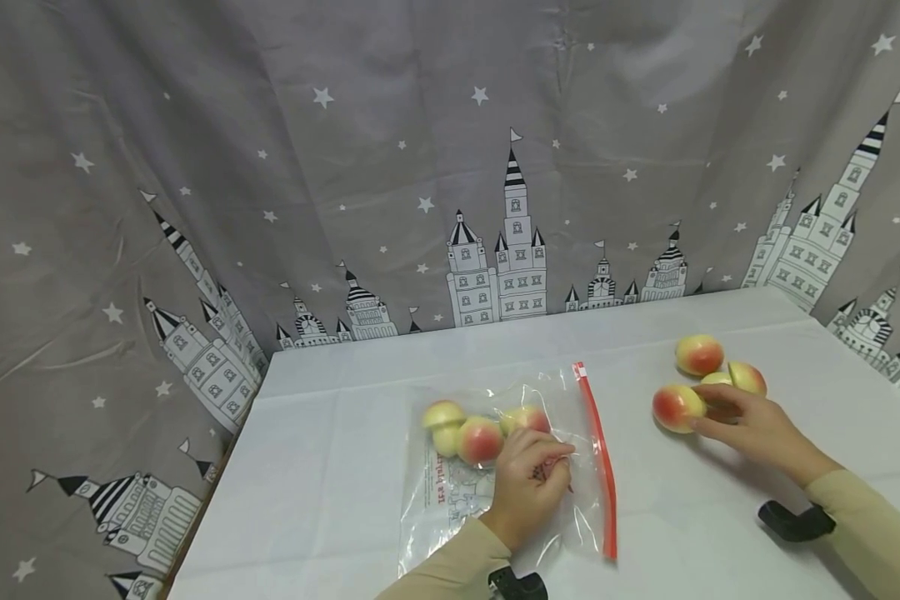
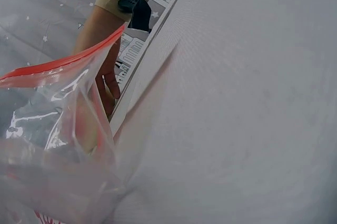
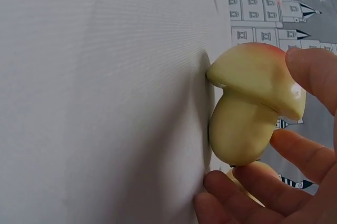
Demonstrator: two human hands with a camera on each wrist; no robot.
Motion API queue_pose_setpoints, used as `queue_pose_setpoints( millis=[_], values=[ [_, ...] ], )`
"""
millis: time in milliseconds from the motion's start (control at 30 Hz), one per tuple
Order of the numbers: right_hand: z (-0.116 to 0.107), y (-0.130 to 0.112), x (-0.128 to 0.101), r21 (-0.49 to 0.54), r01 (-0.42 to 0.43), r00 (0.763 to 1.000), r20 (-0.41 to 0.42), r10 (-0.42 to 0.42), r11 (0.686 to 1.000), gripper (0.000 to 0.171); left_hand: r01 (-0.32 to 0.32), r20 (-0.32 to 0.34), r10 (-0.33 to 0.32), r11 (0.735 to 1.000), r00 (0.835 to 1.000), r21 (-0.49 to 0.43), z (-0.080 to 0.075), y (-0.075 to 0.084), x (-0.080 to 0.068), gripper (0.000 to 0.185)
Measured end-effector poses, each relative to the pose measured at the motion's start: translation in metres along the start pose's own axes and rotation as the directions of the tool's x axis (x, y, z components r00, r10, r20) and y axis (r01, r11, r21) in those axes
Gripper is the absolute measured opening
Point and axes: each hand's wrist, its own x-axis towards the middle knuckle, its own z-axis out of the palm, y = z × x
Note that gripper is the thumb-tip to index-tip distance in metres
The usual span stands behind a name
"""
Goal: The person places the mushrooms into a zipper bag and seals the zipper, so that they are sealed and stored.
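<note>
The left hand (image 1: pixel 528 487) rests on a clear zip bag (image 1: pixel 495 475) lying flat on the white table (image 1: pixel 330 467), fingers curled and pinching the plastic just short of its red zip strip (image 1: pixel 598 458). That hold appears meant to pin the bag in place and to keep the mouth side under control. Three toy mushrooms (image 1: pixel 480 433), yellow-stemmed with red-blushed caps, sit inside the bag at its far end, touching one another, well back from the zip.

The right hand (image 1: pixel 750 429) lies to the right of the bag, fingers bent around a loose mushroom (image 1: pixel 677 407). The right wrist view shows the fingers (image 3: pixel 310 71) cupping the cap and stem of this mushroom (image 3: pixel 253 108) from several sides while it still touches the table surface; judged a grasp in progress, not yet a lift. Two further mushrooms lie just behind the hand: one (image 1: pixel 699 354) farther back, one (image 1: pixel 742 379) touching or nearly touching the knuckles.

In the left wrist view the zip strip (image 2: pixel 63 66) arches upward, which suggests the mouth is held partly raised; whether it gapes wide cannot be told.

Bare table lies between the zip strip and the right hand, giving an unobstructed path. The table's left edge stands well apart from the bag. A grey castle-print curtain (image 1: pixel 450 167) closes off the back edge.
</note>
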Motion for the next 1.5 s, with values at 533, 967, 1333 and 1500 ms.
queue_pose_setpoints(
  millis=[533,967,1333,1500],
  values=[
    [0.011,-0.017,0.019,-0.076,0.015,1.000,0.011,-0.014,0.997,0.068,0.005,0.004,-0.005,1.000,1.000,-0.011,0.001,0.003,-0.001,0.026],
    [0.018,-0.022,0.022,-0.021,0.019,1.000,0.010,-0.018,1.000,0.064,-0.007,0.011,0.007,1.000,1.000,-0.012,0.003,0.004,-0.001,0.027],
    [0.013,-0.026,0.022,-0.017,0.088,0.996,0.001,-0.088,0.996,0.061,-0.019,-0.002,0.019,1.000,1.000,-0.012,0.001,-0.001,0.000,0.026],
    [0.009,-0.031,0.022,-0.040,0.132,0.991,-0.020,-0.133,0.990,0.058,-0.024,-0.004,0.024,1.000,1.000,-0.009,0.000,-0.002,0.001,0.026]
  ],
)
